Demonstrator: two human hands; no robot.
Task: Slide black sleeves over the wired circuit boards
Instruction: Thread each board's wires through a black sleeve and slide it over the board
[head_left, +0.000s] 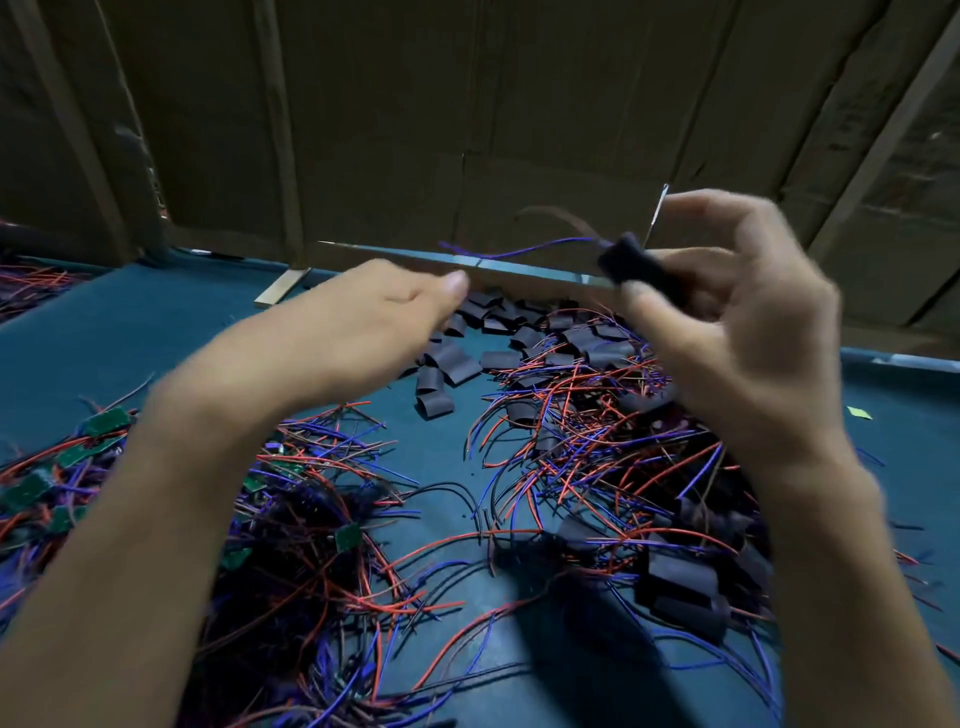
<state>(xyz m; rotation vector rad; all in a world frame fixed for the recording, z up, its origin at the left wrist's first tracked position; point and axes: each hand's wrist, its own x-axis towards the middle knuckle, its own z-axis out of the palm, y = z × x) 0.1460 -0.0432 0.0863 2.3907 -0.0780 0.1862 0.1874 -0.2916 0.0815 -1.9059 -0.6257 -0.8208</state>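
right hand (737, 312): upper right of frame, raised off the table, thumb and curled fingers pinching a black sleeve (631, 267); motion blur on the hand
held sleeve: tilted, upper end toward frame centre; blue wire (519, 253) and a brownish one trail out of that end to the left; can't tell if a board is inside
left hand (363, 317): centre-left, palm down, fingers extended toward the loose sleeves; fingertips hidden behind the hand, so can't tell if they touch or hold anything
loose sleeves (498, 332): heap of short flattened black tubes, upper centre of the mat, just under the left hand's far side
bare boards (106, 422): small green boards with red/blue/black wires, tangled pile at left and lower left
sleeved boards (680, 577): black-covered pieces with wires, lower right and centre right
mat (156, 322): teal table surface, wires spread over most of it
backdrop: brown cardboard wall (467, 104) across the top, metal strip (467, 260) along its base
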